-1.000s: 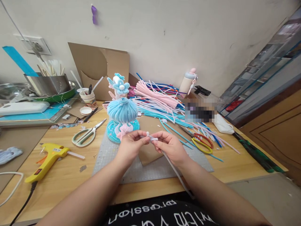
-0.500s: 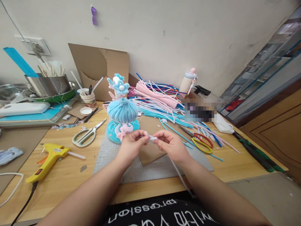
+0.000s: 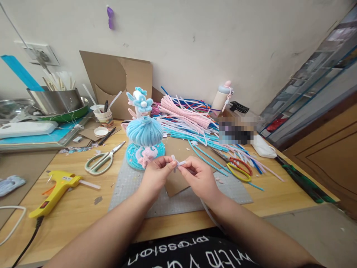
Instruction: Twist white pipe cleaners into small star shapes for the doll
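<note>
Between my fingertips is a white pipe cleaner (image 3: pixel 181 163), its short ends crossing or folded over each other. My left hand (image 3: pixel 158 173) pinches it from one side, and my right hand (image 3: pixel 199 176) pinches it from the other. A long white tail hangs below my right wrist toward my lap. Just beyond my left hand stands a blue fuzzy craft figure (image 3: pixel 145 131), with a pleated dome, flowers on top and a round base. A pink bow-like piece (image 3: pixel 147 156) sits on that base. Both hands hover over the grey cutting mat (image 3: pixel 131 201) and a cardboard piece (image 3: pixel 173 186).
Behind lies a pile of pink, white and blue pipe cleaners (image 3: pixel 186 115). Red-and-yellow scissors (image 3: pixel 240 171) rest at right, beside green-and-black pliers (image 3: pixel 302 180). At left are pale-handled scissors (image 3: pixel 102 162), a yellow glue gun (image 3: pixel 57 190), paper cups (image 3: pixel 104 117) and a metal pot (image 3: pixel 55 100).
My right hand has turned inward, its fingers curling more around the pipe cleaner. One short end now points more upward at my left fingertips. The view has shifted slightly.
</note>
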The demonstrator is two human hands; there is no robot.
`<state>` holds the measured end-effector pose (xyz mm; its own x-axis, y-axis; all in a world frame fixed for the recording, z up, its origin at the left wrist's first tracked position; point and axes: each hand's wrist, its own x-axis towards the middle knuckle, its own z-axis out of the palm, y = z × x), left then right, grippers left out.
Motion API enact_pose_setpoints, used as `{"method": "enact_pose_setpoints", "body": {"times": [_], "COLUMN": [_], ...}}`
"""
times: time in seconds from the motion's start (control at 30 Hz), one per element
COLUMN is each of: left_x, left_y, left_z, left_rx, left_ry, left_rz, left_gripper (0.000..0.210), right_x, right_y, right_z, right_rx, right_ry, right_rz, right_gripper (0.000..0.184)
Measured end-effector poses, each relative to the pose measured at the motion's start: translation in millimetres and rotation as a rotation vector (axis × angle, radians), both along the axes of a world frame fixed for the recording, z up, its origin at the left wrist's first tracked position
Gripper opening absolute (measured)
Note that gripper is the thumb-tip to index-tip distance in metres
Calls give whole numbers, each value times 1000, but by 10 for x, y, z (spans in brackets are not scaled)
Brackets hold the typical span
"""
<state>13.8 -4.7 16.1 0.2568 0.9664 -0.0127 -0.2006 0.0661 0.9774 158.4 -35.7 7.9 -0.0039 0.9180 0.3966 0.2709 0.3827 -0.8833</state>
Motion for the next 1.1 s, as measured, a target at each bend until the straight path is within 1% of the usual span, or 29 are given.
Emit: {"method": "enact_pose_setpoints", "body": {"times": [0.1, 0.2, 0.43, 0.63, 0.77, 0.83, 0.9, 1.0, 1.1], "left_x": [20, 39, 34, 54, 52, 44, 34, 24, 22], "left_y": [-22, -40, -34, -47, -39, -27, -19, -31, -66], "left_z": [16, 31, -6, -1, -22, -41, -50, -35, -11], "left_rx": [-85, -144, -100, -130, -96, -63, -33, -12, 20], "left_ry": [-118, -211, -113, -177, -183, -165, -125, -40, 87], "left_rz": [-62, -87, -92, -133, -125, -105, -70, 5, 72], "left_gripper": [23, 26, 21, 21, 22, 22, 22, 21, 22], "right_x": [-14, -14, -19, -33, -49, -46, -33, -2, 27], "right_y": [14, 19, 25, 17, 6, -11, -41, -106, -169], "right_z": [-17, -5, -29, -29, -39, -40, -23, 53, 188], "right_rx": [-29, -46, -76, -87, -53, -19, 54, 188, 232], "right_ry": [83, 143, 222, 246, 241, 167, -6, -391, -758], "right_rz": [-19, -24, -10, -3, 34, 36, 3, -65, -110], "right_gripper": [12, 13, 15, 15, 15, 14, 12, 15, 18]}}
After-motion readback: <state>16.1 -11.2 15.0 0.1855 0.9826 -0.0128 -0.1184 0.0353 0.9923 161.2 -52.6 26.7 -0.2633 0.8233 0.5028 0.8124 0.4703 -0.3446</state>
